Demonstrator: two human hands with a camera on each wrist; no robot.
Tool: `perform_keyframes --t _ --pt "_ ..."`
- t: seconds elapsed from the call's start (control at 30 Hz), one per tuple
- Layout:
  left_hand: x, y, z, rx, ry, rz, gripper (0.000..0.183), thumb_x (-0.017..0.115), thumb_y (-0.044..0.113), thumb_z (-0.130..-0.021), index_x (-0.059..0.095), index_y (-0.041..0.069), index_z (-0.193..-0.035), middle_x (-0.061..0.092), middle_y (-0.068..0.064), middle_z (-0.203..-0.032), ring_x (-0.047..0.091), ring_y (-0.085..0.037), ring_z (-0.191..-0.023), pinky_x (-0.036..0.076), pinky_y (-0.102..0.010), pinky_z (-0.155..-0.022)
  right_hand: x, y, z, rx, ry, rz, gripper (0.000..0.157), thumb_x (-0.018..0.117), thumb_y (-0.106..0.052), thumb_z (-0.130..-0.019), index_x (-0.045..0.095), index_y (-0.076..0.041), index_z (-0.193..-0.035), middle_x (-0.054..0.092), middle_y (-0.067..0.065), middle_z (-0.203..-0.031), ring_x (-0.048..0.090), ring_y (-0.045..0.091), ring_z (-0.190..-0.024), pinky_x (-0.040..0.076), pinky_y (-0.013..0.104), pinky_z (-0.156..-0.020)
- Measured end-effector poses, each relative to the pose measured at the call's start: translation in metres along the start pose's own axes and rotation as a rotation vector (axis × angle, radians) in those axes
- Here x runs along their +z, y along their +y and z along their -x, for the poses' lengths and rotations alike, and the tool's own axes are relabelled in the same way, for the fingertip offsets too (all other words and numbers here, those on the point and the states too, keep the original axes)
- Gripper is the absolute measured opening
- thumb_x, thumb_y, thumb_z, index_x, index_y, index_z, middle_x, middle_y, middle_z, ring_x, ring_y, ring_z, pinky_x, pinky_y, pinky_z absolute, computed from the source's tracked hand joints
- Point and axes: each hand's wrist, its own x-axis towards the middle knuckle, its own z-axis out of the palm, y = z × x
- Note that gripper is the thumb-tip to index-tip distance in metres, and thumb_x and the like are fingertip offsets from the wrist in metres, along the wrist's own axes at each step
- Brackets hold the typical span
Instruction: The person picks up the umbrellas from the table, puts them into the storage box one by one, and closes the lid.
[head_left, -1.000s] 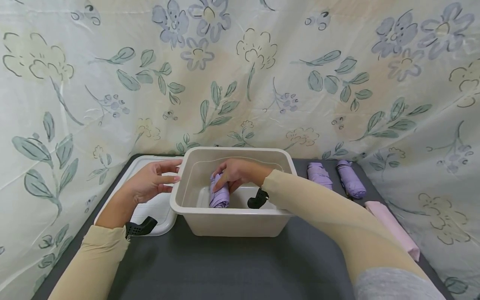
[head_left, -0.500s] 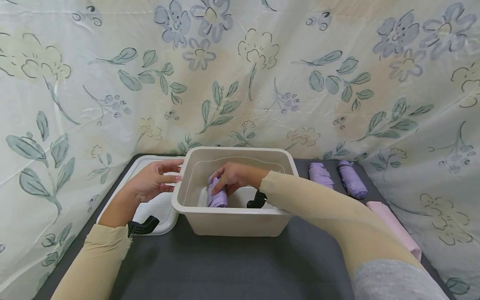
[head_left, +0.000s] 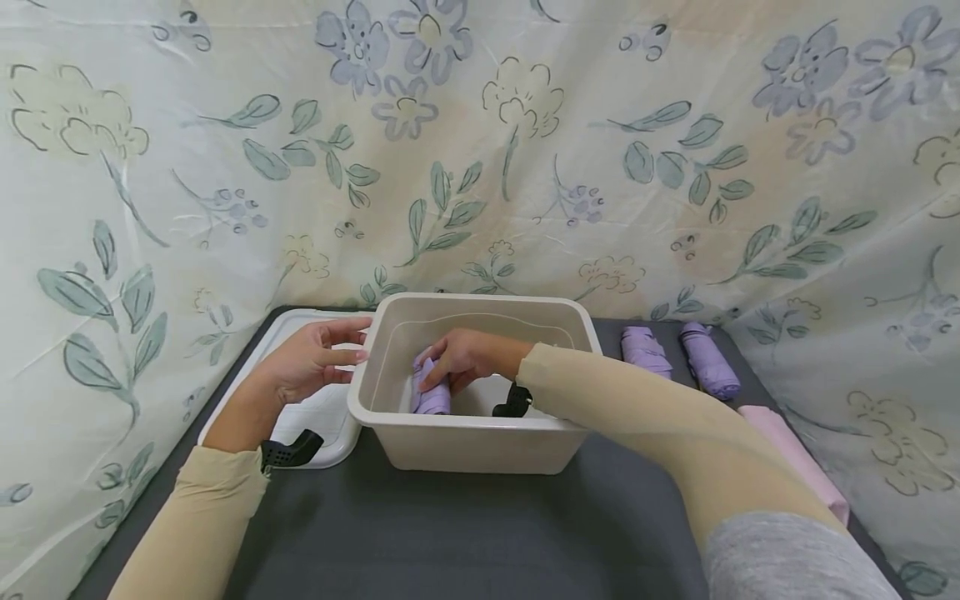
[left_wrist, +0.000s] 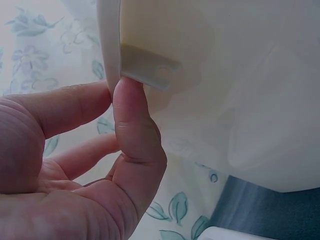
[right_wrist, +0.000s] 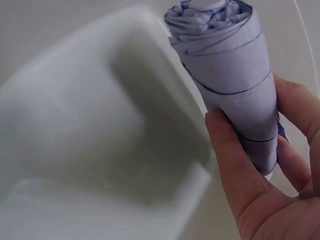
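Note:
My right hand (head_left: pixel 465 360) is down inside the beige plastic bin (head_left: pixel 480 450), holding a rolled compact umbrella (head_left: pixel 431 393) in purple fabric. In the right wrist view, thumb and fingers grip the umbrella (right_wrist: pixel 240 75) around its lower part, and gathered fabric shows at its upper end. My left hand (head_left: pixel 311 362) is at the bin's left side, fingers extended and fingertips touching the outside of the rim. The left wrist view shows fingertips of this hand (left_wrist: pixel 100 150) right at the bin's lip (left_wrist: pixel 112 40), one tucked beneath it beside a small tab.
To the right of the bin lie two more purple rolled umbrellas (head_left: pixel 647 352) and a pink rolled item (head_left: pixel 798 458). A white lid (head_left: pixel 330 429) lies flat at the left, partly under the left arm. Floral sheeting (head_left: pixel 480 167) hangs behind the dark table (head_left: pixel 480 533).
Inside the bin, my right hand has shifted the umbrella slightly left, toward the bin's left wall. My left hand stays at the rim.

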Motion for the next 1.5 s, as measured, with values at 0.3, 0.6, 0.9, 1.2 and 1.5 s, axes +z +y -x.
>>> perform_keyframes --t 0.3,0.6,0.9,1.2,1.5 --pt "-0.002 0.001 -0.004 -0.008 -0.001 -0.012 0.068 0.071 0.018 -0.097 0.040 0.007 -0.157 0.055 -0.006 -0.130 0.060 -0.020 -0.115 0.059 -0.035 -0.090 0.006 -0.005 -0.007 0.008 -0.039 -0.003 0.051 0.081 0.002 -0.084 0.066 0.000 -0.133 0.076 0.014 -0.096 0.075 0.028 -0.084 0.059 0.046 -0.092" --pt "-0.004 0.001 -0.006 -0.004 -0.006 -0.009 0.067 0.071 0.018 -0.097 0.042 0.009 -0.156 0.056 -0.005 -0.128 0.060 -0.020 -0.114 0.059 -0.035 -0.090 0.007 -0.005 -0.012 0.016 -0.036 0.038 0.043 0.083 -0.005 -0.085 0.068 0.001 -0.124 0.076 0.011 -0.089 0.073 0.026 -0.081 0.060 0.044 -0.092" --pt "-0.003 0.005 -0.007 -0.019 0.000 -0.008 0.068 0.072 0.017 -0.096 0.042 0.009 -0.157 0.055 -0.005 -0.129 0.058 -0.020 -0.116 0.059 -0.035 -0.090 0.005 -0.002 -0.012 0.043 -0.038 0.107 0.032 0.081 -0.004 -0.086 0.065 0.003 -0.112 0.072 0.010 -0.084 0.070 0.026 -0.080 0.058 0.047 -0.096" --pt "-0.003 0.004 -0.006 -0.014 -0.011 0.014 0.065 0.069 0.008 -0.097 0.042 0.004 -0.156 0.050 -0.009 -0.128 0.063 -0.015 -0.104 0.061 -0.032 -0.083 0.008 0.002 -0.012 0.078 -0.065 0.133 0.050 0.076 0.010 -0.085 0.057 0.006 -0.130 0.065 0.011 -0.094 0.065 0.025 -0.084 0.059 0.049 -0.093" --pt "-0.001 0.002 -0.002 -0.010 -0.003 -0.007 0.068 0.072 0.014 -0.096 0.041 0.007 -0.156 0.049 -0.011 -0.131 0.062 -0.018 -0.108 0.061 -0.033 -0.085 0.012 0.003 -0.015 0.068 -0.102 0.009 0.061 0.074 0.003 -0.090 0.047 -0.003 -0.144 0.054 0.011 -0.104 0.060 0.027 -0.085 0.054 0.056 -0.100"
